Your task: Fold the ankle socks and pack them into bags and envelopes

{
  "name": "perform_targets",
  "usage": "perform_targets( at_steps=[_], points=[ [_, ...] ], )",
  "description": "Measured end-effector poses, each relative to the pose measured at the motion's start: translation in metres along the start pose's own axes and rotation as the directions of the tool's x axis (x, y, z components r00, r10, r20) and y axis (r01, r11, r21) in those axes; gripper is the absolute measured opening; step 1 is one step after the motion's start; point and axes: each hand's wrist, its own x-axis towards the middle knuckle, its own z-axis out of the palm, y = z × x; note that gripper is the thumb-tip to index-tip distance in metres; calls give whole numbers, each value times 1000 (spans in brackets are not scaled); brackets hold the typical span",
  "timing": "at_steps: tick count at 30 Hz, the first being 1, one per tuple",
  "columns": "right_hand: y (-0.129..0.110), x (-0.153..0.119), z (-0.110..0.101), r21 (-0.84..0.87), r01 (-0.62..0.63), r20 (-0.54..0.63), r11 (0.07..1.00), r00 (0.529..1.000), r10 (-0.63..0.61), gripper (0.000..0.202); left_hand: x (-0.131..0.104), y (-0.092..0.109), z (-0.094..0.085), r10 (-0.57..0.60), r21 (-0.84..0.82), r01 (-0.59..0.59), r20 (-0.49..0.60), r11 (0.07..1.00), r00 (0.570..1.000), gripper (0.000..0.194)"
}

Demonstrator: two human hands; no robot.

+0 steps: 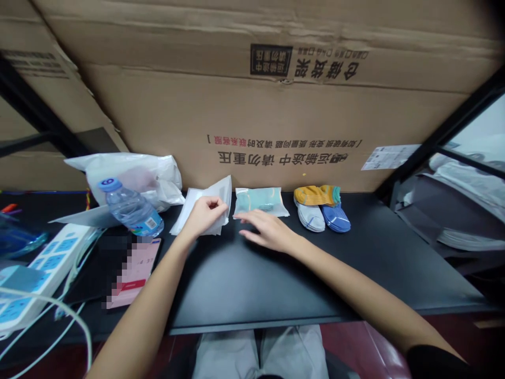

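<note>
My left hand (pixel 205 215) is closed, thumb and fingers pinched on a translucent plastic bag (pixel 224 188) whose far corner stands up off a stack of similar white bags (pixel 188 206). To its right, my right hand (pixel 265 230) has its fingers stretched out and thumb apart. Its fingertips are at the near left edge of a clear packet with folded teal socks inside (pixel 262 199); whether they press on it I cannot tell. Farther right lie folded socks: a mustard pair (pixel 316 195) on top of a pale grey pair (pixel 311 217) and a blue pair (pixel 336 217).
A water bottle (pixel 132 208) leans against a stuffed white plastic bag (pixel 132 176) at the left. Nearer are a phone (pixel 136 273), a white power strip (pixel 47 263) and loose cables (pixel 74 310). Behind the black table (pixel 252 292) stands a large cardboard sheet (pixel 276 116); dark metal posts flank it.
</note>
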Motion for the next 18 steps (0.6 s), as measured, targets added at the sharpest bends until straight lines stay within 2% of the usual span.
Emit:
perform_targets(
  at_steps=[2, 5, 7, 8, 10, 11, 13, 15, 18],
  points=[
    [-3, 23, 8, -57, 103, -8, 993, 995, -104, 39, 0, 4, -1, 2, -109, -1, 7, 994, 1000, 25],
    [2, 49, 11, -75, 189, -59, 979, 979, -194, 28, -1, 5, -2, -32, -249, 45, 58, 968, 998, 29],
    [8, 58, 8, -50, 205, -124, 978, 970, -209, 22, -3, 6, -3, 14, -306, -3, 34, 952, 999, 36],
    [11, 59, 5, -26, 189, -155, 982, 969, -191, 19, -4, 8, -3, 73, -286, -72, -9, 955, 997, 39],
    [17, 57, -1, 41, 116, -193, 992, 975, -106, 15, -9, 11, -2, 254, -104, -265, -102, 959, 962, 35],
    [19, 55, -5, 79, 65, -204, 995, 978, -47, 13, -12, 13, -1, 360, 56, -356, -108, 933, 927, 27],
    [23, 51, -11, 152, -16, -216, 988, 975, 49, 12, -15, 14, 2, 517, 320, -477, -49, 819, 855, 14],
    [24, 50, -17, 210, -40, -213, 977, 973, 86, 10, -16, 14, 5, 605, 429, -535, -34, 727, 795, 7],
    [22, 51, -23, 236, 2, -203, 972, 978, 47, 9, -14, 10, 7, 673, 431, -581, -91, 691, 734, 5]
  ],
)
